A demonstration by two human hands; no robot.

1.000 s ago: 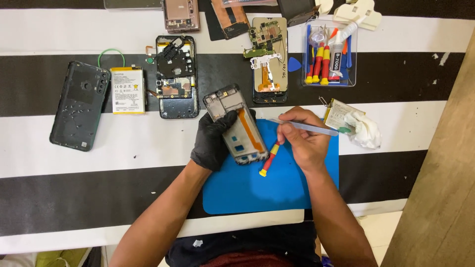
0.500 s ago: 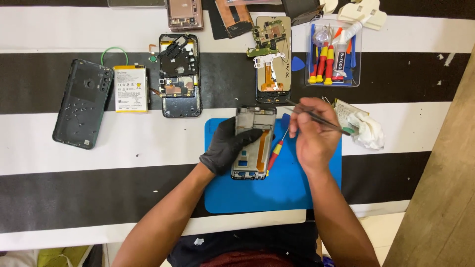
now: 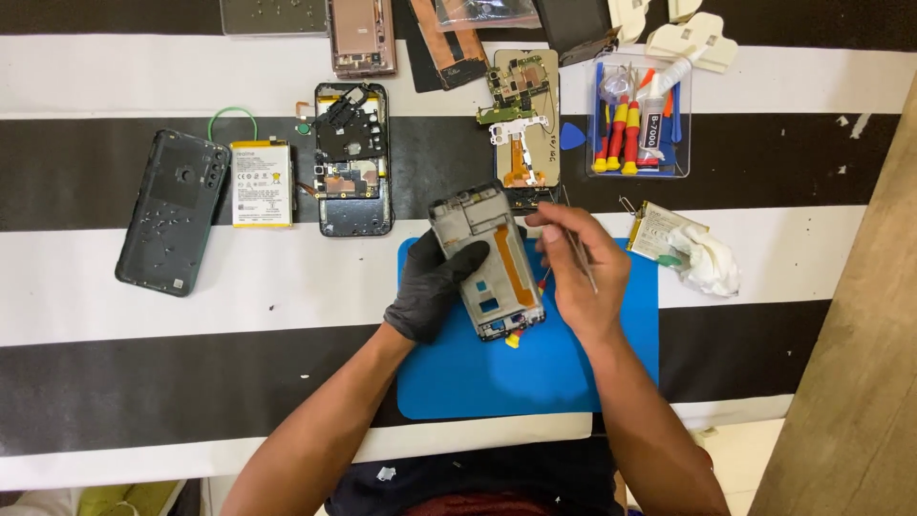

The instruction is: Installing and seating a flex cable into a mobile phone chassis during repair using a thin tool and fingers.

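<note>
While the black-gloved left hand (image 3: pixel 435 287) grips an opened phone frame (image 3: pixel 487 260) by its left edge above the blue work mat (image 3: pixel 611 373), the bare right hand (image 3: pixel 585 272) pinches slim metal tweezers (image 3: pixel 577 250) just beside the frame's right side.

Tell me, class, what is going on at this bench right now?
A person is working on an opened phone frame over a blue mat. The left hand, in a black glove, grips the frame by its side and holds it tilted. The bare right hand holds thin metal tweezers beside the frame's upper edge. A red and yellow screwdriver lies partly under the frame. Farther back lie a dark back cover, a battery and a clear tray of tools.
</note>
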